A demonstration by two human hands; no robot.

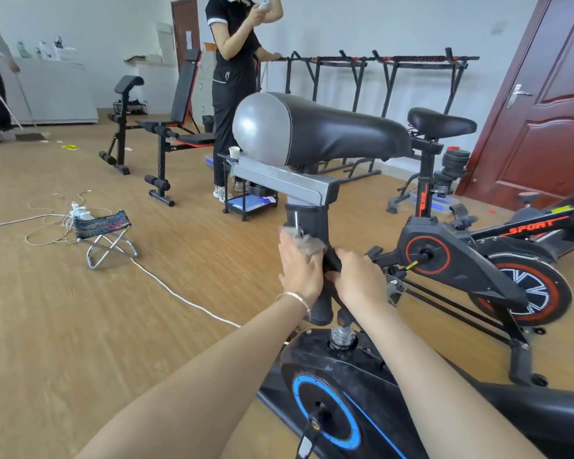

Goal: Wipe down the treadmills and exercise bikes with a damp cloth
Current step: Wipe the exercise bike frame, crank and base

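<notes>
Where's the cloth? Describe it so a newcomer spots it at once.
On the nearest exercise bike, find the big black-and-grey saddle, centre frame, and follow its black seat post down. The left hand presses the cloth against that post. It is the only pale grey, fuzzy thing among black bike parts.

Cloth point(300, 241) between left hand point(300, 274) and seat post point(307, 215); right hand point(358, 279) opposite side.

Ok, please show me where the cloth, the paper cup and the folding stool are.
cloth point(302, 239): head view, its grey bunched top.
paper cup point(234, 152): head view, its white side wall.
folding stool point(102, 223): head view, its patterned fabric seat.
</notes>
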